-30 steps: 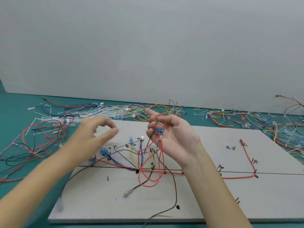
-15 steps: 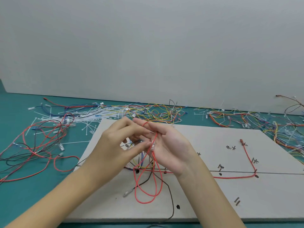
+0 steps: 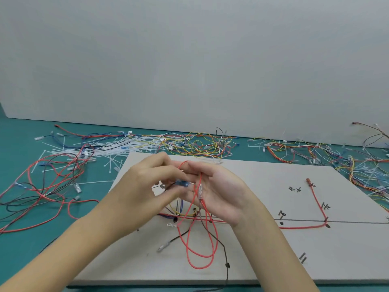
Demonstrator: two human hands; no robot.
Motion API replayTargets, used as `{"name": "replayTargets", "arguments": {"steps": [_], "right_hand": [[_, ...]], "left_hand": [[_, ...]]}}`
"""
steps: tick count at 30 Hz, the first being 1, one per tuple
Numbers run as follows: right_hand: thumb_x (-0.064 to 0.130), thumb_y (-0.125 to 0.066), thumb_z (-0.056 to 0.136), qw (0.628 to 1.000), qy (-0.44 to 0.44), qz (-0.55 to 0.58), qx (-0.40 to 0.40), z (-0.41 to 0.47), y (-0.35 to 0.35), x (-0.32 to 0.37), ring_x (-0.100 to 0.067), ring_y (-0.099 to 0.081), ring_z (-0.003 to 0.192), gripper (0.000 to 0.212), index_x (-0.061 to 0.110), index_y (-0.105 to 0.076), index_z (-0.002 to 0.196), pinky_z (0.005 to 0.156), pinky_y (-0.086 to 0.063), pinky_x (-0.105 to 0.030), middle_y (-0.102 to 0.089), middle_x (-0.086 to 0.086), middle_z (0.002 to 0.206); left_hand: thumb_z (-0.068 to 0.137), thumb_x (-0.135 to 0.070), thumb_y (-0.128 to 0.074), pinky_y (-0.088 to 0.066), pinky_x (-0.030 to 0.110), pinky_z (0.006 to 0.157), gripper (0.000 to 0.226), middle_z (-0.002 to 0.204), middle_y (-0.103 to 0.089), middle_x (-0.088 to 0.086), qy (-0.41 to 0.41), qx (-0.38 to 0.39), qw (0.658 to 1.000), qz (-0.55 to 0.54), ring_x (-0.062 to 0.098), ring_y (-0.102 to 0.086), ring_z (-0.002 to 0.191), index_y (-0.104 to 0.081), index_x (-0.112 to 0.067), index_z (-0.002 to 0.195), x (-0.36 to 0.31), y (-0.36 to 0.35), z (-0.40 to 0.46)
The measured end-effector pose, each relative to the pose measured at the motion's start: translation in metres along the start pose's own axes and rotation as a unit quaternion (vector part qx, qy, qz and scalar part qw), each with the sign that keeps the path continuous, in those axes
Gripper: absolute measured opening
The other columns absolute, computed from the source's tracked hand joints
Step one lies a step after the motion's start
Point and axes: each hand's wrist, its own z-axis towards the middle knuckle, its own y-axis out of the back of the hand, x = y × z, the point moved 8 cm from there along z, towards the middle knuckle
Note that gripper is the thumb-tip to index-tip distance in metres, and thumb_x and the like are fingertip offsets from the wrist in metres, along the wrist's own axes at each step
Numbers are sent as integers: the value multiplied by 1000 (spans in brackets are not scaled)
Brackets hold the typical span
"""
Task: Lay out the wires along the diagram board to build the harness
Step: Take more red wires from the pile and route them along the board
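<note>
A grey diagram board [image 3: 263,256] lies on the green table, with drawn lines, marks and pegs. A red wire [image 3: 315,199] runs along its right branch. My right hand [image 3: 219,190], palm up above the board's middle, holds a looped red wire [image 3: 200,249] whose loops hang down to the board; a clear terminal lies on the palm. My left hand [image 3: 145,186] meets it from the left and pinches a small blue connector [image 3: 182,183] at my right fingertips. A black wire [image 3: 225,249] trails off the board's front edge. Blue, yellow and red wires lie under the hands, partly hidden.
Red and black loose wires [image 3: 48,190] sprawl on the table at left. White cable ties [image 3: 109,148] and mixed coloured wires [image 3: 200,144] lie behind the board. More bundled harnesses [image 3: 315,152] pile up at the back right. A grey wall stands behind the table.
My left hand moved right from beside the board to my right hand and now pinches the blue connector there. The red loops hang a little lower over the board.
</note>
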Motion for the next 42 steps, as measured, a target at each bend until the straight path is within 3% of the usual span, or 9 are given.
{"name": "replayTargets", "arguments": {"steps": [8,15,18,21,25,29,33,37,42], "right_hand": [[19,-55,95,954,-38,-297,32,-18,15,5,-10,-53,45,22,13,-71,108,40,-42,-18,-70,-4,83],[46,-59,91,869,7,-489,-76,-31,40,33,-12,-53,62,27,28,-78,96,51,-47,-21,-72,3,96],[55,-54,90,791,-26,-600,-118,-34,52,34,-17,-50,73,31,34,-76,99,59,-51,-26,-59,-22,103],[45,-58,92,820,-45,-559,-114,-35,55,30,-14,-58,65,30,22,-75,100,53,-53,-27,-65,-11,104],[35,-72,85,817,-46,-562,-124,-40,55,31,-12,-62,63,15,26,-75,97,56,-51,-26,-65,6,93],[58,-73,73,680,-75,-701,-200,-49,61,43,-9,-44,110,57,48,-54,126,84,-41,-31,-43,15,121],[59,-59,84,775,-81,-585,-222,-59,51,48,-17,-70,78,42,36,-57,119,70,-57,-33,-56,9,112],[48,-32,100,623,-90,-688,-362,-77,63,70,-30,-65,94,41,19,-55,115,81,-48,-33,-63,-5,106],[32,-29,102,610,-78,-701,-360,-71,58,71,-32,-57,102,33,17,-42,130,79,-39,-34,-41,-9,120]], "left_hand": [[70,-36,-69,-48,19,45,20,64,-66,6,260,-106,868,-410,16,-59,49,-74,-19,79,39,27,1],[46,-36,-92,-50,17,49,41,76,-72,8,417,35,731,-539,8,-58,53,-76,-16,77,58,2,-20],[27,-28,-99,-53,18,51,51,89,-74,19,466,101,696,-537,11,-60,53,-75,-12,69,57,-8,-33],[20,-10,-98,-51,19,44,53,85,-72,23,503,82,643,-571,14,-59,48,-71,-9,65,59,-12,-39],[23,-6,-96,-50,17,41,59,83,-72,21,514,55,652,-554,13,-61,48,-61,-13,70,70,-5,-40],[19,-8,-97,-51,18,41,70,77,-70,20,505,106,669,-535,12,-61,49,-54,-15,73,67,-9,-43],[30,-11,-95,-54,18,47,58,72,-68,16,481,155,692,-515,12,-61,51,-52,-14,69,66,-12,-44],[48,-7,-82,-54,19,48,37,73,-67,18,471,167,696,-515,14,-59,51,-52,-15,69,74,-12,-45],[61,-11,-81,-53,22,53,30,87,-68,30,435,249,728,-468,19,-61,57,-52,-17,66,78,-19,-48]]}}
